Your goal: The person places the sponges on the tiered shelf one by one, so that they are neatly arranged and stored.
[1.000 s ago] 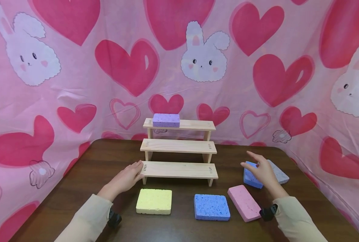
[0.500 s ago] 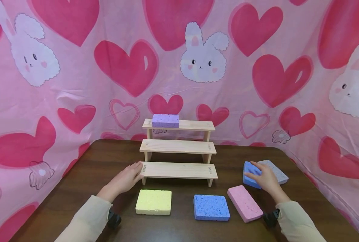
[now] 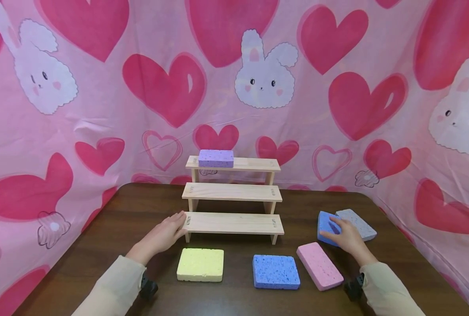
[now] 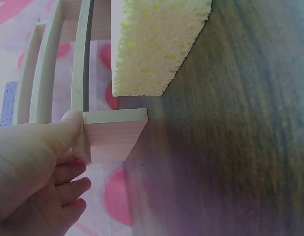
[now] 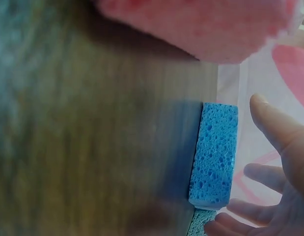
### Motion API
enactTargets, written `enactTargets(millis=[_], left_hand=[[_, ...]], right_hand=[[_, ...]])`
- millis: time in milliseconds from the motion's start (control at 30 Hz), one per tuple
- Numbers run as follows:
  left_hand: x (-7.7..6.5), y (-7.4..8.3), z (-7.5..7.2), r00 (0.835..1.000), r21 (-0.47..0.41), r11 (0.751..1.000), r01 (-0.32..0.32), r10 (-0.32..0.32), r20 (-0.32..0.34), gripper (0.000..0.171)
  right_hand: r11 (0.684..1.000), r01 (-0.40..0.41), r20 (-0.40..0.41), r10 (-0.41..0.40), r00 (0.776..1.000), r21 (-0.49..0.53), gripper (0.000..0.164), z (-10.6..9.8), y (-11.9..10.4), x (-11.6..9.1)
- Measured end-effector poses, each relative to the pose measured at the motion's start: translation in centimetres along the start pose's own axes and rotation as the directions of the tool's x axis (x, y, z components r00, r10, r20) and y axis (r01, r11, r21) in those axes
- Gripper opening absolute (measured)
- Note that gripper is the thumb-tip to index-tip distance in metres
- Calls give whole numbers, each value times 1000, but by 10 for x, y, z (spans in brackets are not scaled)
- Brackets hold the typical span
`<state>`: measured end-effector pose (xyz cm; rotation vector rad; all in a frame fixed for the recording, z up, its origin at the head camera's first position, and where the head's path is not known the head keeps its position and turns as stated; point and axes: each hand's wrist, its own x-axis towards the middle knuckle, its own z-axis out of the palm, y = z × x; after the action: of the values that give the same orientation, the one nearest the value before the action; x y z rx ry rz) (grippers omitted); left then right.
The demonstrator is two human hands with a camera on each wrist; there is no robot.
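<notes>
My left hand (image 3: 160,235) holds the left end of the lowest step of a three-step wooden display stand (image 3: 234,223). In the left wrist view, its thumb lies on the step's edge and the fingers curl behind. My right hand (image 3: 349,238) hovers over the far blue sponge (image 3: 326,224), thumb and fingers spread to either side. The right wrist view shows a gap between the thumb and that blue sponge (image 5: 214,155). A grey sponge (image 3: 358,224) lies just behind the right hand, partly covered. On the top step, toward the left, sits a purple sponge (image 3: 216,159).
In front of the stand lie a yellow sponge (image 3: 200,264), a second blue sponge (image 3: 275,272) and a slanted pink sponge (image 3: 320,266). All rest flat on the dark wooden table (image 3: 139,206). A pink heart-and-rabbit cloth (image 3: 234,118) hangs behind and beside the table.
My right hand has moved slightly right, then lower over the far blue sponge, its fingers bending down toward it. The left hand keeps its place on the stand.
</notes>
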<state>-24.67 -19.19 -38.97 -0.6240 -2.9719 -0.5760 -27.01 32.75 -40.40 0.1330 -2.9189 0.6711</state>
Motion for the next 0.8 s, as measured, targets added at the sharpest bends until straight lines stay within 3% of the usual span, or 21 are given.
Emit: enactTargets(millis=[400, 800], left_hand=[[1, -1, 1, 1000, 15, 1000, -17, 17, -15, 56], [0, 0, 0, 1000, 13, 1000, -14, 14, -14, 56]], right_hand=[[997, -62, 98, 67, 993, -46, 88, 1, -1, 6], [995, -54, 109, 62, 992, -84, 80, -1, 0, 6]])
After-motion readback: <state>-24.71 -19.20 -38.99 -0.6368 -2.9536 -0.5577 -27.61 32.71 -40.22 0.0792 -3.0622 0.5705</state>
